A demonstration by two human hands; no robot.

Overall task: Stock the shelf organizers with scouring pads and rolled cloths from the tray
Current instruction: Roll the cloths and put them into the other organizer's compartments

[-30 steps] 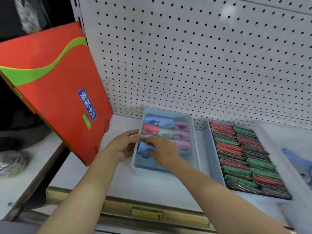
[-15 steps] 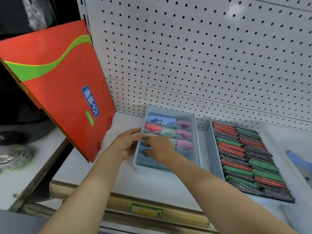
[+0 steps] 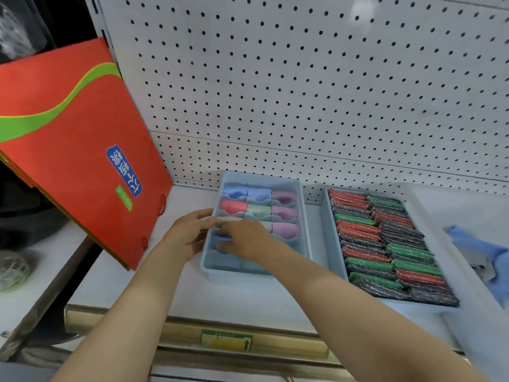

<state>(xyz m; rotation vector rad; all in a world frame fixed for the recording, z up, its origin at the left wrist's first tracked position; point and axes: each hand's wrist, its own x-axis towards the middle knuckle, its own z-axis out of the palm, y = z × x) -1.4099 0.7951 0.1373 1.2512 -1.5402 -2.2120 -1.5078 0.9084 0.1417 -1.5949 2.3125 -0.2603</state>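
My right hand presses a blue rolled cloth into the divided organizer, fingers curled on it. My left hand steadies the rim, fingers straight.

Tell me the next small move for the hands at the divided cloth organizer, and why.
Probably press the blue rolled cloth down into its cell, then let go. The right hand covers it in the divided organizer while the left hand rests against the rim, and the front cells look unfilled.

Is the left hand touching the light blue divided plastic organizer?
Touching. The head view shows the left hand against the left wall of the light blue divided plastic organizer, its fingers lying over the rim.
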